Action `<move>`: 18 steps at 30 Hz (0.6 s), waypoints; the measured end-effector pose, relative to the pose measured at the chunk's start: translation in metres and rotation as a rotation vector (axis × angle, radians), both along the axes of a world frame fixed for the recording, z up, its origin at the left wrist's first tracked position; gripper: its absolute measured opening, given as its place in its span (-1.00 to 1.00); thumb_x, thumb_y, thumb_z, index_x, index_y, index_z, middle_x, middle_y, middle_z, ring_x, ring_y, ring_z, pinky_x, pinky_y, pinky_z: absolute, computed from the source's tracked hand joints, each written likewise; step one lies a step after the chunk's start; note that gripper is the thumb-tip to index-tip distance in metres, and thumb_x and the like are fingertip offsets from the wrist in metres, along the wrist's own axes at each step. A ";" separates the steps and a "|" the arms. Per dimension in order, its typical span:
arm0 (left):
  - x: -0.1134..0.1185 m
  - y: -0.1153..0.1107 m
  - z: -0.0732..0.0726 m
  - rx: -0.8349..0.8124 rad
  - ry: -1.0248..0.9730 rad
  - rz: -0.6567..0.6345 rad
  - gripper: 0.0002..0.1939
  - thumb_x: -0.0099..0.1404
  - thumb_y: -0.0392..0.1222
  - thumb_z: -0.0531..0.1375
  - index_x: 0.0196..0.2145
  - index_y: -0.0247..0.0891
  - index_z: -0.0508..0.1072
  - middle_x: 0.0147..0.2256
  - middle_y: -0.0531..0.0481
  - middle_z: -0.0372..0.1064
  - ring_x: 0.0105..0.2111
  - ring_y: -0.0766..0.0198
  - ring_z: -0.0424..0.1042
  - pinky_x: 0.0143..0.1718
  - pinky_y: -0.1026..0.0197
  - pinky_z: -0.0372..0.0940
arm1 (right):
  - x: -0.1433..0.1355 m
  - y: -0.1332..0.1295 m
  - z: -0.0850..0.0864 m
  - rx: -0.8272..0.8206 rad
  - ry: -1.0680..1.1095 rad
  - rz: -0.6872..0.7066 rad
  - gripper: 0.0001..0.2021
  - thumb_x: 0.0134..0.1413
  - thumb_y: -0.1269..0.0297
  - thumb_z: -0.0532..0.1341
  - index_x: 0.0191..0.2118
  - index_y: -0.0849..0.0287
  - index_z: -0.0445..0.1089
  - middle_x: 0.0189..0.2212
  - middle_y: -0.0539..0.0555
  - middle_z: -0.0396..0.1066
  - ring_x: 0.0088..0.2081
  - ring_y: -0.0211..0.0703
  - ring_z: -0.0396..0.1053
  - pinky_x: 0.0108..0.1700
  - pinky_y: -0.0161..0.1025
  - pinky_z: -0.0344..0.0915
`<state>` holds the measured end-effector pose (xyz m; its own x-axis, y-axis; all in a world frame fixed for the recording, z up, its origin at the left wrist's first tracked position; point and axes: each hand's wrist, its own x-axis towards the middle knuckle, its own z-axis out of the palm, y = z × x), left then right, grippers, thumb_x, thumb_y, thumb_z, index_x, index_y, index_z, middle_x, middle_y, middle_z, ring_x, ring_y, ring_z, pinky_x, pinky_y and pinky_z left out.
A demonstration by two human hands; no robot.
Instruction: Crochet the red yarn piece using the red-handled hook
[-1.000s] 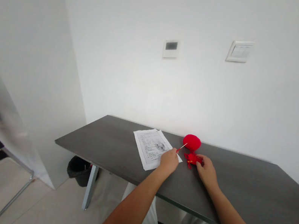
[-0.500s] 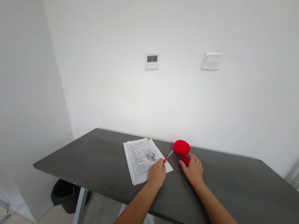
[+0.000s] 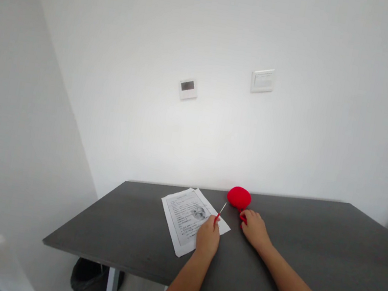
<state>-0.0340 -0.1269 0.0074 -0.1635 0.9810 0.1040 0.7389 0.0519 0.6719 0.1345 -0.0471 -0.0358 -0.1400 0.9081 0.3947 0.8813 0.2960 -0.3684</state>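
Observation:
My left hand [image 3: 208, 235] is closed around the red handle of a crochet hook [image 3: 222, 209]. Its thin pale shaft points up and away, over the right side of the printed sheets. My right hand [image 3: 253, 229] rests on the table with its fingers curled over a small red yarn piece [image 3: 242, 217], most of which they hide. Just beyond those fingers lies a red ball of yarn [image 3: 239, 198], near the table's back edge. The hook's tip and the yarn are apart.
Printed paper sheets [image 3: 185, 218] with text and a picture lie left of the yarn, partly under my left hand. The dark table [image 3: 121, 223] meets a white wall with a thermostat [image 3: 188, 89] and a light switch [image 3: 263, 81]. A black bin [image 3: 89, 279] stands below at left.
My view has tilted and shifted a little. My right hand has drawn in its spread fingers over the red piece, which shows less. The hook in my left hand stands more upright.

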 end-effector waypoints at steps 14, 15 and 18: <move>0.003 -0.001 0.004 0.009 -0.043 0.031 -0.69 0.38 -0.29 -0.10 -0.07 -0.20 0.38 -0.21 -0.06 0.51 -0.19 0.25 0.46 -0.17 0.29 0.22 | -0.009 -0.027 0.019 -0.077 0.182 0.477 -0.72 0.05 0.46 0.08 -0.18 0.19 0.48 -0.16 0.16 0.53 -0.08 -0.02 0.43 0.04 -0.11 0.28; 0.004 -0.001 0.004 0.011 -0.043 0.036 -0.69 0.38 -0.29 -0.10 -0.07 -0.21 0.39 -0.21 -0.06 0.51 -0.19 0.25 0.46 -0.17 0.29 0.22 | -0.010 -0.034 0.023 -0.097 0.228 0.505 -0.75 0.14 0.34 0.07 -0.16 0.17 0.47 -0.16 0.15 0.53 -0.10 -0.02 0.43 0.02 -0.11 0.29; 0.004 -0.001 0.003 0.018 -0.039 0.039 -0.69 0.39 -0.28 -0.10 -0.07 -0.22 0.38 -0.21 -0.08 0.51 -0.19 0.24 0.46 -0.15 0.27 0.22 | -0.013 -0.045 0.031 -0.133 0.333 0.547 -0.67 0.26 0.13 -0.01 -0.11 0.12 0.44 -0.15 0.12 0.53 -0.11 -0.04 0.45 0.01 -0.14 0.30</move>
